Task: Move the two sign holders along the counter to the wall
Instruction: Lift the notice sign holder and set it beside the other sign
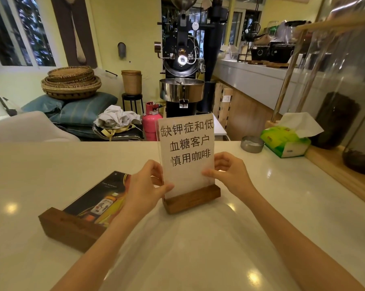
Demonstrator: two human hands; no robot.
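Note:
A sign holder with a white sheet of black characters [187, 152] stands upright in a dark wooden base on the white counter [261, 206]. My left hand [144, 185] grips its left edge and my right hand [228, 173] grips its right edge, thumbs on the front of the clear panel. A second sign holder with a dark bottle advert [89, 208] lies tilted back to the left, with its wooden base toward me. My left forearm crosses over its right side.
A small metal ashtray [252, 143] and a green tissue pack [285, 141] sit at the counter's far right. Large glass jars [345, 101] stand on a wooden ledge along the right. Beyond the counter edge are a black coffee roaster [182, 66] and a pink gas cylinder [151, 122].

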